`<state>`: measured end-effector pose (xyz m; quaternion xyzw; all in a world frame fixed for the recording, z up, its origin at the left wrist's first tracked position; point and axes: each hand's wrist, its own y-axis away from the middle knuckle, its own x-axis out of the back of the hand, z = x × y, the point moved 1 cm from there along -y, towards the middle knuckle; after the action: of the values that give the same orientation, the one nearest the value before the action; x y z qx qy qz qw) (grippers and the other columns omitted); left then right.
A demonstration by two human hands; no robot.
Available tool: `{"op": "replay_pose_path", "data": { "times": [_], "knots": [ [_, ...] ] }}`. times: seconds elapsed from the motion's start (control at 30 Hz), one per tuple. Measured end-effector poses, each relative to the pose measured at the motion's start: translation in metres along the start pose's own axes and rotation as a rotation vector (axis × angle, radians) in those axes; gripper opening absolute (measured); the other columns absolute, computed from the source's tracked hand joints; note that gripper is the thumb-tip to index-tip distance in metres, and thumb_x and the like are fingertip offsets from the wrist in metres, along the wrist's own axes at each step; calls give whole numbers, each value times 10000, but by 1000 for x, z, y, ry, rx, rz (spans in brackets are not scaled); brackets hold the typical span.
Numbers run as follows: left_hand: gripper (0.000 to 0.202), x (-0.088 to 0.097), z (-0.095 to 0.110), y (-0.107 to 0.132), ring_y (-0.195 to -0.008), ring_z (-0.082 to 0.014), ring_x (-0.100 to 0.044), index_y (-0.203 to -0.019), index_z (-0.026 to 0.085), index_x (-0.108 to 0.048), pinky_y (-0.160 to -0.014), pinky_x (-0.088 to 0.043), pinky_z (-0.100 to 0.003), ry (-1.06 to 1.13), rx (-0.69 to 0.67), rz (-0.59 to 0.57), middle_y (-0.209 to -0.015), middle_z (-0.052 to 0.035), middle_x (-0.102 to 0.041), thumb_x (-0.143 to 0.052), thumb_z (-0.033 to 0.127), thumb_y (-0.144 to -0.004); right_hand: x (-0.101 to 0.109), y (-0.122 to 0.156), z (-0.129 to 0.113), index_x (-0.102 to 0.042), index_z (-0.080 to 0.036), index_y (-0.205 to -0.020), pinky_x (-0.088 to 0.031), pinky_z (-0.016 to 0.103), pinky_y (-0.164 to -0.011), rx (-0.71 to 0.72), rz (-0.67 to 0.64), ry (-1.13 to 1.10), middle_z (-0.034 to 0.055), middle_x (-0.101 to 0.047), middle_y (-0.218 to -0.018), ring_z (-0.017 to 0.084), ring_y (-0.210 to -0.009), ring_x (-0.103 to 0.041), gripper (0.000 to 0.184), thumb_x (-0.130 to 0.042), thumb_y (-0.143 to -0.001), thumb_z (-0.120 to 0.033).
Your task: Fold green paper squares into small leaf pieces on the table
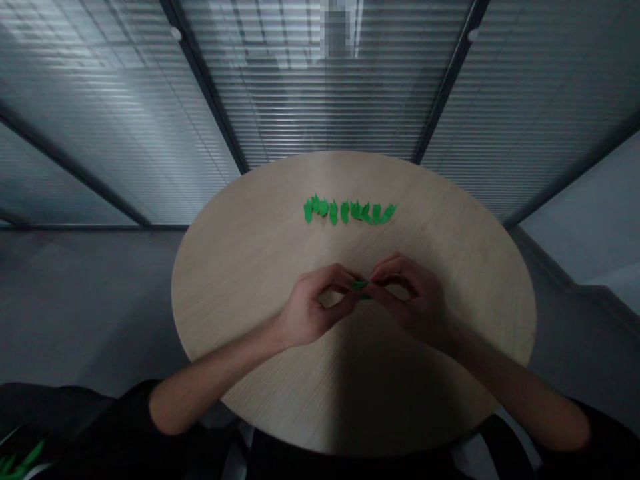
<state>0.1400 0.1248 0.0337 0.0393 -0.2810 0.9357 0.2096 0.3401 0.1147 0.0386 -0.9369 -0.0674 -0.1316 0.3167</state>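
My left hand (317, 301) and my right hand (411, 295) meet over the middle of the round table (240, 267). Thumb and fingers of both pinch a small green leaf-like piece (359, 285) between them. Fingertips cover much of it, so its full shape and material cannot be made out. Farther back, several similar green leaf-like pieces (345, 212) lie side by side in an uneven row on the wood, some touching or overlapping.
Glass panels with horizontal blinds (325, 113) and dark frames stand right behind the table's far edge. More green pieces (23, 461) show at the lower left corner, partly cut off by the frame. Dark shadow falls across the table's near side.
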Motion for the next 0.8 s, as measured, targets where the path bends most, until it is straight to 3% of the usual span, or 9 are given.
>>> {"op": "replay_pose_path", "data": {
  "times": [0.37,0.8],
  "knots": [
    [36,-1,2,-3,-762,-135,-710,-931,139,-669,-700,-598,-231,59,136,17,-858,-68,-731,-680,172,-923,1,1,10,-690,-188,-808,-559,217,-582,-250,-78,-40,8,-734,-716,130,-629,-711,220,-763,-921,-362],
    [189,-4,-2,-2,-670,-113,-670,-910,130,-658,-603,-536,-204,171,271,68,-776,-43,-708,-754,293,-912,0,3,11,-691,-182,-785,-505,208,-505,-407,-57,-88,3,-710,-642,119,-533,-674,296,-775,-897,-442]
  ]
}}
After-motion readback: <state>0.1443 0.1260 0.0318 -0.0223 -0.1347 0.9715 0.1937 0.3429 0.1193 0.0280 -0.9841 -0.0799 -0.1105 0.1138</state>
